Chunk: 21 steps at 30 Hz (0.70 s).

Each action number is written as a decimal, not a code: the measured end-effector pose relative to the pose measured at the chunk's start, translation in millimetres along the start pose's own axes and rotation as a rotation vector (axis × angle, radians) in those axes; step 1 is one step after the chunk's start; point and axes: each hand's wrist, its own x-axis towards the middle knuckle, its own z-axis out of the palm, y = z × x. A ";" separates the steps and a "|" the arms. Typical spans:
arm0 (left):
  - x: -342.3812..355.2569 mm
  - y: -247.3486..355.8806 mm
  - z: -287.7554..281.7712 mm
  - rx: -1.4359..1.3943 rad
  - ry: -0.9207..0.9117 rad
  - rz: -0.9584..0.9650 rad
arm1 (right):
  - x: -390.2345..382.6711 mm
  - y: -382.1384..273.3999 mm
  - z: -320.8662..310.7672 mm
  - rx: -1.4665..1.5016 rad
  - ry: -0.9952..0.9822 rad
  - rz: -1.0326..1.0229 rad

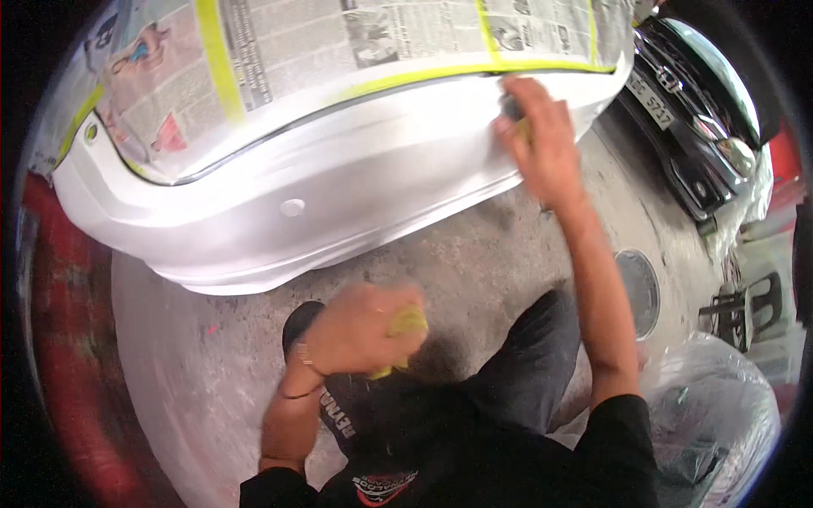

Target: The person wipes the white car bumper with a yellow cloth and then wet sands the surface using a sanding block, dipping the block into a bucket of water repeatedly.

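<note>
A white car bumper (373,169) spans the upper part of the view, its top edge bordered by yellow-green masking tape (398,82). Near the bumper's upper right, my right hand (546,140) presses a small dark pad-like thing (511,107) to the surface; its exact kind is hidden by the fingers. Lower down, in front of my lap, my left hand (356,326) is closed around a crumpled yellow-green cloth (408,323), apart from the bumper. That hand is somewhat blurred.
Newspaper sheets (296,51) cover the car above the bumper. A black car (694,118) stands at the far right. On the concrete floor (457,262) lies a round dark lid (637,292). Clear plastic sheeting (720,406) bulges beside me at the lower right, near a dark chair (745,309).
</note>
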 end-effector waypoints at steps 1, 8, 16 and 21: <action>4.1 26.8 -17.5 -0.062 0.022 -0.014 | -2.9 38.6 -7.9 -0.059 0.031 0.087; 93.3 125.4 -78.3 0.358 0.621 0.391 | -25.2 -108.8 24.2 0.271 0.175 0.110; 176.4 94.6 -75.2 0.813 0.562 0.459 | -47.4 96.8 2.1 0.091 0.275 0.225; 182.0 83.2 -70.1 0.751 0.578 0.383 | -36.6 103.3 14.1 0.370 0.386 0.517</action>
